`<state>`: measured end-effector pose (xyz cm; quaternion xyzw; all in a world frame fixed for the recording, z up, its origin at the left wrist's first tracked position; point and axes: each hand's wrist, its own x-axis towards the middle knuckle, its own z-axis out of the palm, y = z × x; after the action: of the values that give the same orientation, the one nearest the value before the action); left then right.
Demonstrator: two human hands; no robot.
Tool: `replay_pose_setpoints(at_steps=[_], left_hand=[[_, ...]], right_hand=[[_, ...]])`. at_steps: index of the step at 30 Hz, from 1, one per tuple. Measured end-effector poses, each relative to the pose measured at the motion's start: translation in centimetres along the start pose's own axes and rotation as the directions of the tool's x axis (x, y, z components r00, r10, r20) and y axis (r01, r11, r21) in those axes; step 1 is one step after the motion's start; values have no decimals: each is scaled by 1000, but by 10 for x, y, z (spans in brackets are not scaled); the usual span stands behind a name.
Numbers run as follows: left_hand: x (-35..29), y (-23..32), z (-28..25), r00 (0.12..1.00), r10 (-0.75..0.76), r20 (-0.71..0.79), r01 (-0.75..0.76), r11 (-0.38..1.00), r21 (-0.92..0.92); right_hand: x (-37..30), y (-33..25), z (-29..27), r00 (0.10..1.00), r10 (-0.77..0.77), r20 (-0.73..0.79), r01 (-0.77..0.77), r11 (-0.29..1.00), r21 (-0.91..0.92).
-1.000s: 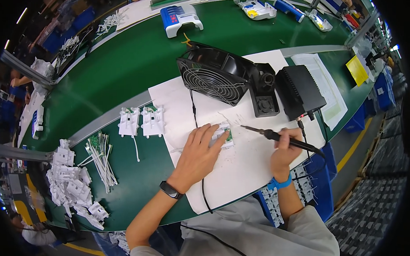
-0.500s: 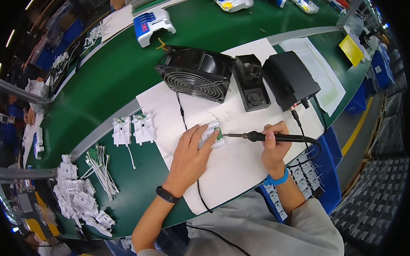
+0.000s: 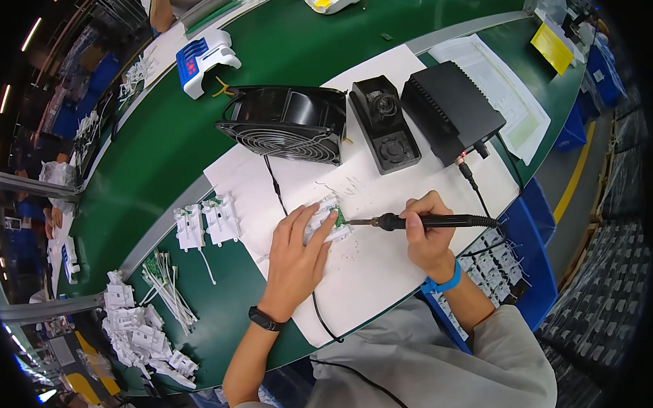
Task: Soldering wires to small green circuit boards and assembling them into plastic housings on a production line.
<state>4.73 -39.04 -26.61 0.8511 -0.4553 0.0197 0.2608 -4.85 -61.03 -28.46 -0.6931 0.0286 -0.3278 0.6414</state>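
Observation:
On the white paper sheet [image 3: 376, 274] lies a white plastic housing [image 3: 336, 232] with a small green circuit board [image 3: 338, 216] in it. My left hand [image 3: 296, 252] holds the housing down, fingers stretched over it, partly covering both pieces. My right hand [image 3: 430, 233] grips a black-handled soldering iron [image 3: 442, 220] like a pen. Its metal tip points left and meets or nearly meets the board's right edge; exact contact is too small to tell. Two similar white housings [image 3: 221, 219] with green boards lie left of the sheet, one trailing a white wire.
Behind my hands stand a black fan [image 3: 288, 122], a black iron holder [image 3: 385, 126] and a black soldering station [image 3: 453, 110], whose cord reaches the iron. At left are a wire bundle [image 3: 173, 296] and piled white housings [image 3: 140, 329]. A blue bin [image 3: 534, 269] sits at right.
The whole view has shifted slightly. The soldering iron's tip has come a little closer to the board. My left hand stays on the housing.

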Motion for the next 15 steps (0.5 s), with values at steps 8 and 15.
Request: replay_pose_setpoints(at_steps=[8, 15], left_hand=[[-1, -2, -1, 1000, -16, -8, 16, 1000, -7], [-1, -6, 6, 992, 1, -129, -8, 998, -56]], right_hand=[[1, -2, 0, 984, 8, -177, -10, 1000, -10], [-1, -4, 1, 971, 40, -236, -32, 999, 37]])
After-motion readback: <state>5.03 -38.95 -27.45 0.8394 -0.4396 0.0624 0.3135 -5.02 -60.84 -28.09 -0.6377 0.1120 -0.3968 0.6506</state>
